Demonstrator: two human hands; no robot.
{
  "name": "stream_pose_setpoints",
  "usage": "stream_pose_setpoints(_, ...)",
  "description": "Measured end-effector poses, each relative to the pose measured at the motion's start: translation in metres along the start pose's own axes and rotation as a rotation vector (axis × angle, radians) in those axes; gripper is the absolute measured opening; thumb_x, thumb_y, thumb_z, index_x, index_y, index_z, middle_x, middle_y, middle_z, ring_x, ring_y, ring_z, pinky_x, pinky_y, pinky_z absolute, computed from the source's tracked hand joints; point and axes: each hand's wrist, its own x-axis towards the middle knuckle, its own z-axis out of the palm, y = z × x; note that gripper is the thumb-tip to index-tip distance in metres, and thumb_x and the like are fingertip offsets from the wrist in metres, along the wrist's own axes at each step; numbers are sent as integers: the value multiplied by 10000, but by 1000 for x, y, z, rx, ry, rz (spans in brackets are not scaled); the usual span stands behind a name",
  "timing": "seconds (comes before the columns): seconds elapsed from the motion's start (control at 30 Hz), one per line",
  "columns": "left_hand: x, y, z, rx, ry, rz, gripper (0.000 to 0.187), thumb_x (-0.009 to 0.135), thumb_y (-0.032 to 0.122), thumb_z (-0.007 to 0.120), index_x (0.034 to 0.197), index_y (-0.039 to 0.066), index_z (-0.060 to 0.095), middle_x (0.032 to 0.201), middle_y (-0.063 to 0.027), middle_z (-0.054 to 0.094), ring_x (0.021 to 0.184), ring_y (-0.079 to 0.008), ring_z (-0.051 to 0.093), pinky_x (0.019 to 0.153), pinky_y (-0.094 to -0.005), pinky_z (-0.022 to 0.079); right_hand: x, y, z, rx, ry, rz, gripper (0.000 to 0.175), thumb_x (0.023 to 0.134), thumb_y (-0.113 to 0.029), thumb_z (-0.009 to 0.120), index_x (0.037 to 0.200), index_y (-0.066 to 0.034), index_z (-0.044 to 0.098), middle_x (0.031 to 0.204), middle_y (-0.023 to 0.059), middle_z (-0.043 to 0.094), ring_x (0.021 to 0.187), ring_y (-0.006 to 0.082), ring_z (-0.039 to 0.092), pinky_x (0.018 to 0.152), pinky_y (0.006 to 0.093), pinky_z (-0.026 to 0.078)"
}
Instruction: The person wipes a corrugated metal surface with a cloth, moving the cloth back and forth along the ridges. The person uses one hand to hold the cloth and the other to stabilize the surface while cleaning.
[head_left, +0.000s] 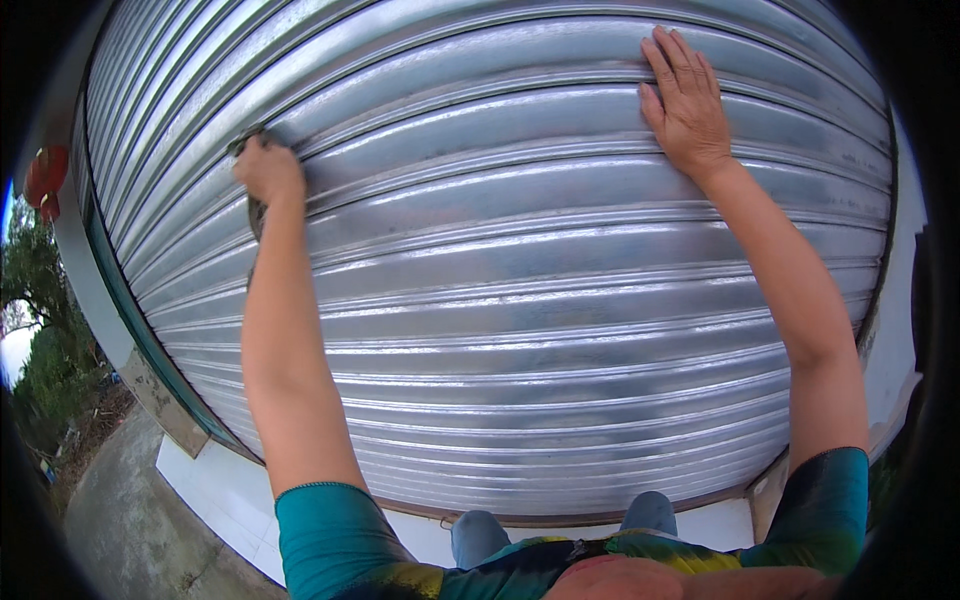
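A ribbed metal roller shutter (525, 247) fills most of the view before me. My left hand (271, 171) is closed on a dark, crumpled cloth (255, 137) and holds it against the slats at the upper left. Part of the cloth hangs below that hand, mostly hidden behind the wrist and forearm. At the upper right my right hand (686, 112) lies on the slats with its palm toward the metal, its fingers extended and nothing visible in it.
A green frame edge (127, 300) borders the shutter on the left. Beyond it hang a red lantern (46, 176) and trees (45, 360). White tiles (225, 495) lie below, beside a concrete ground (127, 510). My knees are near the shutter's bottom.
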Motion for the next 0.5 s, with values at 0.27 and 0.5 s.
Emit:
stream_pose_setpoints(0.27,-79,237,-23,-463,161,681,63,763,42,629,818,61,652,856,-187,642,947,-401,585,886,-509,477,1,-2,-4,25,-31,43,562,1011,-251,557,1543,-115,438,1618,94,401,1514,279,348,1247,475,257)
stream_pose_setpoints(0.5,-119,399,-57,-856,80,999,104,803,76,642,884,101,702,1069,-88,655,1006,-339,587,889,-431,515,0,5,0,50,4,104,609,952,-260,624,1490,-17,472,1567,182,427,1466,337,400,1229,473,292)
